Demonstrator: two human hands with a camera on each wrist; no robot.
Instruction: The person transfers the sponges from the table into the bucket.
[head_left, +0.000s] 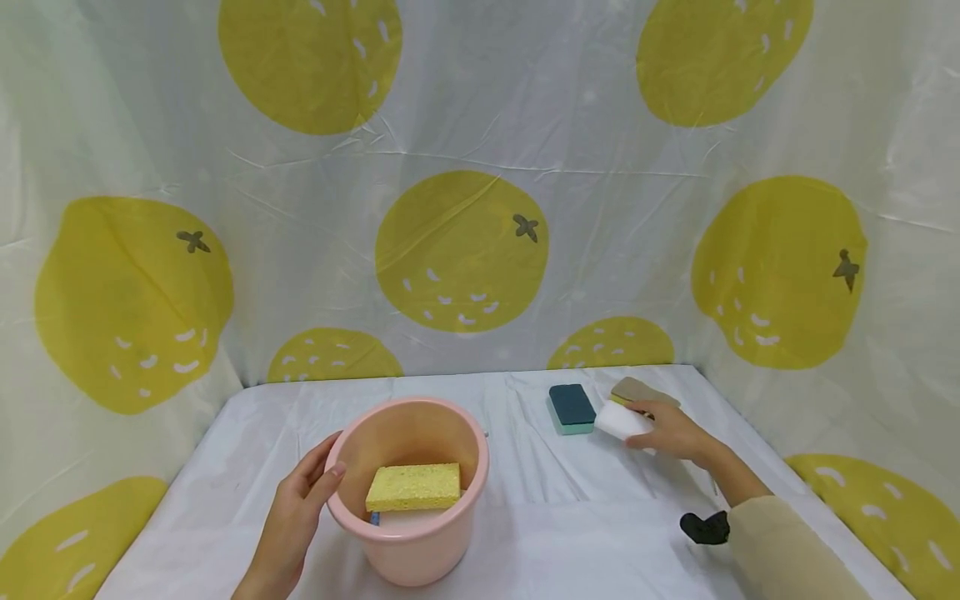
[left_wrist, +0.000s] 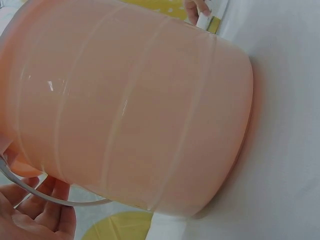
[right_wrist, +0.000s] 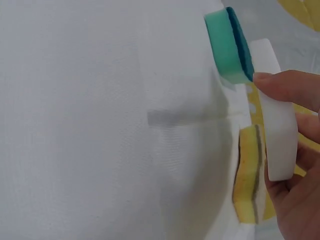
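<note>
My right hand [head_left: 667, 429] grips a white sponge block [head_left: 621, 420] between thumb and fingers; the right wrist view shows the white block [right_wrist: 279, 125] lifted off the cloth. Just behind it lies a yellow sponge with a grey-brown top [head_left: 647, 392], partly hidden by the hand. Left of these sits a green sponge with a dark scouring side [head_left: 572, 405]. With the thumb at the rim, my left hand [head_left: 296, 508] holds a pink bucket [head_left: 420, 554] by its left side. Inside the bucket, a yellow sponge [head_left: 415, 487] rests on top of something white and blue, mostly covered.
A white cloth [head_left: 585, 542] covers the table, and a curtain with yellow fruit prints [head_left: 461, 250] hangs around its back and sides. Along the bucket's side runs a thin pale handle [left_wrist: 55, 199]. A black strap end [head_left: 705, 528] sticks out by the right sleeve [head_left: 787, 550].
</note>
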